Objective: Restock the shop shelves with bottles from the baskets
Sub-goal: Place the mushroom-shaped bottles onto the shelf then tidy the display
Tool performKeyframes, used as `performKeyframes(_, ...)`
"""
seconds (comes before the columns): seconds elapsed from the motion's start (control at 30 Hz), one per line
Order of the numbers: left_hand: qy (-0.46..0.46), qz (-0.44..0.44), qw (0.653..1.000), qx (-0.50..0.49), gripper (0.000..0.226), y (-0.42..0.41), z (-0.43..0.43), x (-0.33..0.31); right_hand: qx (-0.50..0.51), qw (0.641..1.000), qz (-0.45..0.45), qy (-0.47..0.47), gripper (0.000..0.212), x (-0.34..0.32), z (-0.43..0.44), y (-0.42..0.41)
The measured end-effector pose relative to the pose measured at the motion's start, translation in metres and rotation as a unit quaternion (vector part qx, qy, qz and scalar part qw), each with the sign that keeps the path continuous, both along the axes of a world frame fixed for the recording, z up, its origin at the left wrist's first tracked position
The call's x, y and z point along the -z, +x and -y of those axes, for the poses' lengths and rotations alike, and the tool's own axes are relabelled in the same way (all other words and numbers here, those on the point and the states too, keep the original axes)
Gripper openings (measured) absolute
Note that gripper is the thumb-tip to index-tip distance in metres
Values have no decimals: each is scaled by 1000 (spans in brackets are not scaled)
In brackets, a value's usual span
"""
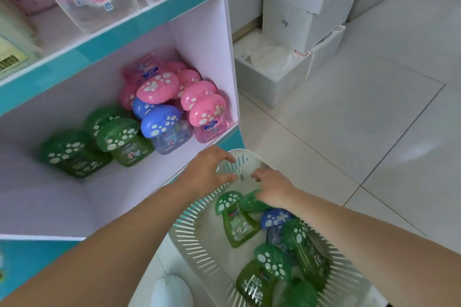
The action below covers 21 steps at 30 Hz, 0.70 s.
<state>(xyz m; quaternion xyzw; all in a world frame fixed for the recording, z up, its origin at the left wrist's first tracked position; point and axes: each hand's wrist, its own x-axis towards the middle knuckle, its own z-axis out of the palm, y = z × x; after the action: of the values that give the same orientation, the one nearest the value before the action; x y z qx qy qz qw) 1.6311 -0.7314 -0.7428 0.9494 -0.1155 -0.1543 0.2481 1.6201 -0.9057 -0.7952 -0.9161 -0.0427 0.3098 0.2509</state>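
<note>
Your left hand (209,169) hovered over the far rim of the white slatted basket (189,234), fingers spread and holding nothing. Your right hand (274,190) reached into the basket, its fingers loosely extended and lying over a green bottle (250,203) with a spotted mushroom cap; no closed grip showed, and the thumb was hidden.

Just beside that hand on its left lay a second green bottle (237,219) flat on the basket floor. Just behind the wrist sat a blue bottle (274,218), and more green ones were heaped further back towards you. Beyond your left hand stood the open shelf (62,197), where the green row (119,139) stood to the left of the blue and pink bottles.

The step seemed to be picking out the next bottle. To do it well, you would probably wrap the fingers round the narrow body under the cap, since the wide smooth cap looked likely to slip. The free left hand could take the flat green bottle beside it. Both would best go upright in the green row, on the bare shelf in front of it.
</note>
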Motion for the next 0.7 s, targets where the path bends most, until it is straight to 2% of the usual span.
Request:
performKeyframes(0.13,-5,-16,1000,3,39,4,4,4,-117,991,-1,-59,58,27,-9,-8)
performKeyframes(0.23,-4,-23,1000,5,40,6,1,6,-206,971,7,-118,57,45,-15,-12)
performKeyframes(0.33,-1,-29,1000,3,40,5,-8,8,-243,953,12,-180,55,49,-16,-12)
performKeyframes(0.53,-4,-47,999,-10,37,4,-24,8,-203,964,15,-169,46,40,-12,-8)
performKeyframes(0.7,10,-67,998,14,40,-2,-28,7,-8,998,-32,-53,47,10,-14,9)
